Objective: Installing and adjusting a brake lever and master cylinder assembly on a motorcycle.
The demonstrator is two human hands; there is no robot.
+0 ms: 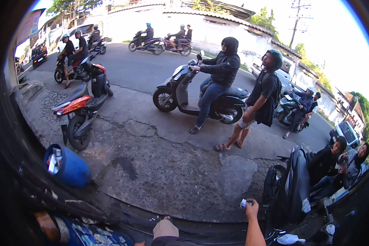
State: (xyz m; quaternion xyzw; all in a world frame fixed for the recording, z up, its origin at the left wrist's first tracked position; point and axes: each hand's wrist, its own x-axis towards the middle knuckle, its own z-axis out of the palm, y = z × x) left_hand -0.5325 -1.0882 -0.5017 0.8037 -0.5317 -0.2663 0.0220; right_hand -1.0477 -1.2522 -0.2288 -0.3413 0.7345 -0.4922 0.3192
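Note:
My right hand (252, 209) is held out over the kerb at the lower right. Its fingers are closed on a small white crumpled piece (243, 203), perhaps paper, which sticks out at the fingertips. Of my left hand (140, 244) only a sliver of skin shows at the lower edge, and its fingers are hidden. My knee (166, 228) lies between the two, with toes (167, 217) just beyond it.
A blue bin (76, 170) with rubbish stands left. A red-orange scooter (76, 102) is parked behind it. A rider sits on a black scooter (178, 94) beside a standing person (266, 90). A parked motorbike (297, 168) and two seated people (326, 164) are right; riders use the road.

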